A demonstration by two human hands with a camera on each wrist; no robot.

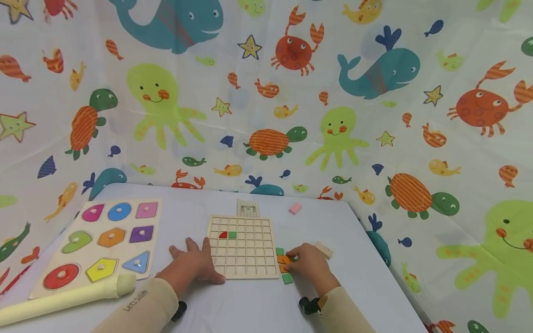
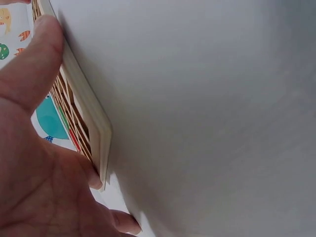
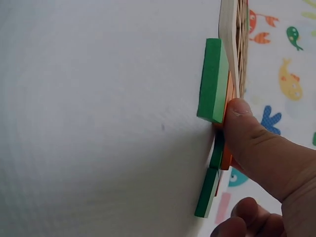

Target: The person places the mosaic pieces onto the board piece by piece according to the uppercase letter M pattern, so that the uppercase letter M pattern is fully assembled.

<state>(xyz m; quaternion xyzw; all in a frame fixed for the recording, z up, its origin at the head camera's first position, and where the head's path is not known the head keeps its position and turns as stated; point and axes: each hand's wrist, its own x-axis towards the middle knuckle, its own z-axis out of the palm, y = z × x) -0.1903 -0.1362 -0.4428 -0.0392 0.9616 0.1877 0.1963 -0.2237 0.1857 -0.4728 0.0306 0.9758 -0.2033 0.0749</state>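
A square wooden grid board (image 1: 245, 277) lies on the white table, with a red quarter-round piece (image 1: 223, 235) and a green square tile (image 1: 232, 235) side by side in its upper left cells. Spread wide, my left hand (image 1: 193, 263) rests at the board's left side, thumb at the near corner; the left wrist view has its fingertips against the board's edge (image 2: 94, 111). Beside the right edge, my right hand (image 1: 310, 263) pinches an orange tile (image 1: 284, 260). Green tiles (image 1: 288, 278) lie around it, one large in the right wrist view (image 3: 212, 79). The forefinger is partly hidden there.
A knobbed shape puzzle (image 1: 127, 240) lies at left, a pale yellow padded roll (image 1: 83, 293) across its near end. Behind the board stands a small pale latticed object (image 1: 248, 208). A pink block (image 1: 295, 208) lies back right; a wooden block (image 1: 323, 250) is beyond my right hand.
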